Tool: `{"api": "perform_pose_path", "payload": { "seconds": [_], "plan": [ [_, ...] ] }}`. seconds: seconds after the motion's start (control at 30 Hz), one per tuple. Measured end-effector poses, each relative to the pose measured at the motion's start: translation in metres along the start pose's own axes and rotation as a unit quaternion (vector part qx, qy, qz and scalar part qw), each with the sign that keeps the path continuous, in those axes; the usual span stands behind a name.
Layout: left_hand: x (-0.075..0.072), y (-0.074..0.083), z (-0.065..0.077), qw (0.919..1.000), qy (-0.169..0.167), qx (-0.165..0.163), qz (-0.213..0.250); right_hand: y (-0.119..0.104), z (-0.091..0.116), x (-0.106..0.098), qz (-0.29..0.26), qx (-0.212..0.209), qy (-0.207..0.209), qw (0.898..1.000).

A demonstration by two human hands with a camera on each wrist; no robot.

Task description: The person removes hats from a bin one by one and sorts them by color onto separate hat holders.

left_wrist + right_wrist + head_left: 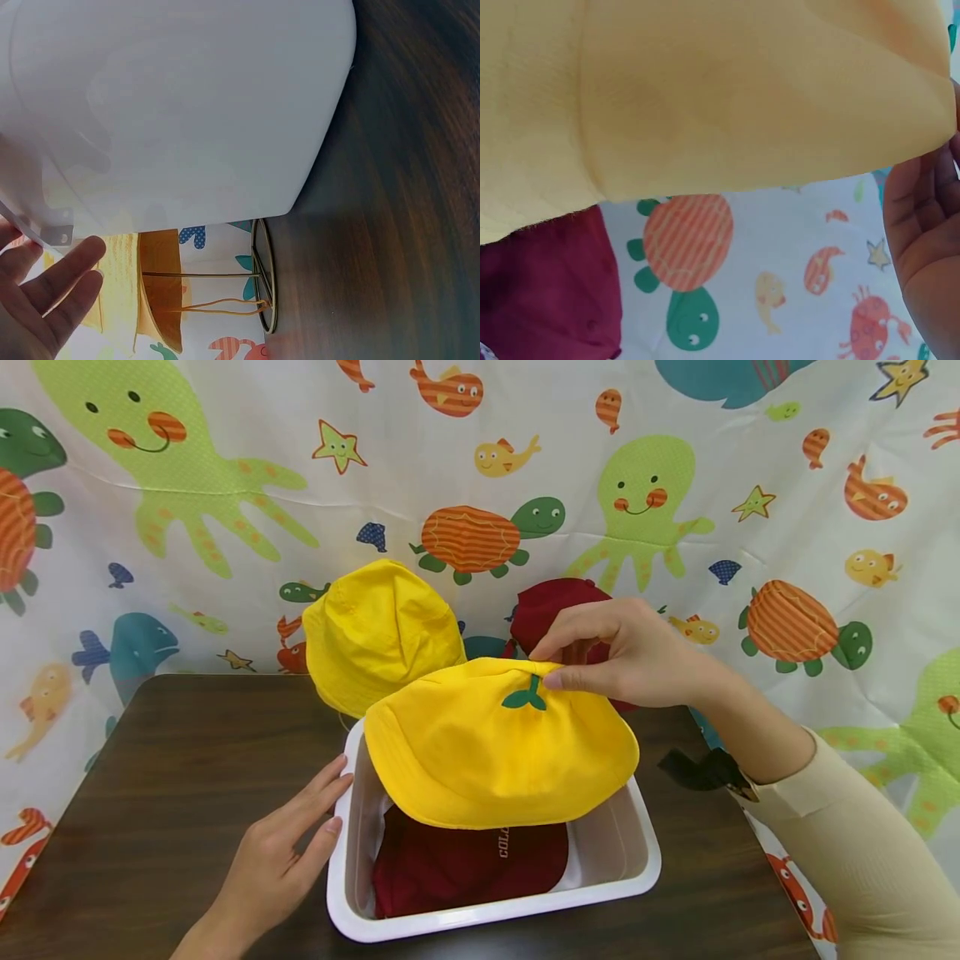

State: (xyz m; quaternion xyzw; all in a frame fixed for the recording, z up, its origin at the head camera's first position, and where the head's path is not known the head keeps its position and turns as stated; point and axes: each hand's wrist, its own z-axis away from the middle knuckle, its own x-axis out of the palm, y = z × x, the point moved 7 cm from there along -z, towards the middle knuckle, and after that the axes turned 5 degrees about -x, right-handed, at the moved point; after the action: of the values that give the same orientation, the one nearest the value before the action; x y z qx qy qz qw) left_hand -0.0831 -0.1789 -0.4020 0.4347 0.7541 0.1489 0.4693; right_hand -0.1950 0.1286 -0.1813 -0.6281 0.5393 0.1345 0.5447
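Note:
My right hand (630, 652) pinches the crown of a yellow hat (495, 752) with a green sprout emblem, between thumb and fingers. The hat hangs over a white plastic tub (495, 914), covering part of its opening. Inside the tub lies a dark red cap (465, 868) with lettering. My left hand (277, 847) rests its fingertips against the tub's left rim, fingers fairly straight. In the right wrist view the yellow hat (765, 97) fills the upper part, with the right hand (930, 225) at the right edge. The left wrist view has the left hand (52, 300) beside the tub (195, 112).
Behind the tub, another yellow hat (382, 635) sits on a wire stand (266, 277). A second dark red cap (555, 606) is at the back right, partly behind the right hand. A curtain (247, 410) with sea animals hangs behind the dark wooden table (187, 760).

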Motion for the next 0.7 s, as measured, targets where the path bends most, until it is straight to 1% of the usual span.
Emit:
{"api": "perform_pose_path", "payload": {
  "seconds": [0.17,0.43,0.53,0.6,0.7],
  "plan": [
    [-0.002,0.003,0.001,0.9999,0.008,0.012,0.005,0.002,-0.008,-0.006,0.004,0.0,0.02,1.0],
    [-0.003,0.006,-0.001,0.9992,0.016,0.031,0.017,-0.001,-0.027,-0.015,0.001,0.006,0.046,0.999],
    [-0.002,0.006,-0.001,0.9992,0.015,0.033,0.019,-0.001,-0.032,-0.021,0.005,0.015,0.063,0.998],
    [-0.002,0.005,-0.001,0.9994,0.012,0.027,0.018,-0.002,-0.036,-0.025,0.005,0.019,0.074,0.997],
    [-0.001,0.005,0.0,0.9996,0.011,0.021,0.016,-0.003,-0.044,-0.033,0.01,0.012,0.091,0.996]
  ]
}}
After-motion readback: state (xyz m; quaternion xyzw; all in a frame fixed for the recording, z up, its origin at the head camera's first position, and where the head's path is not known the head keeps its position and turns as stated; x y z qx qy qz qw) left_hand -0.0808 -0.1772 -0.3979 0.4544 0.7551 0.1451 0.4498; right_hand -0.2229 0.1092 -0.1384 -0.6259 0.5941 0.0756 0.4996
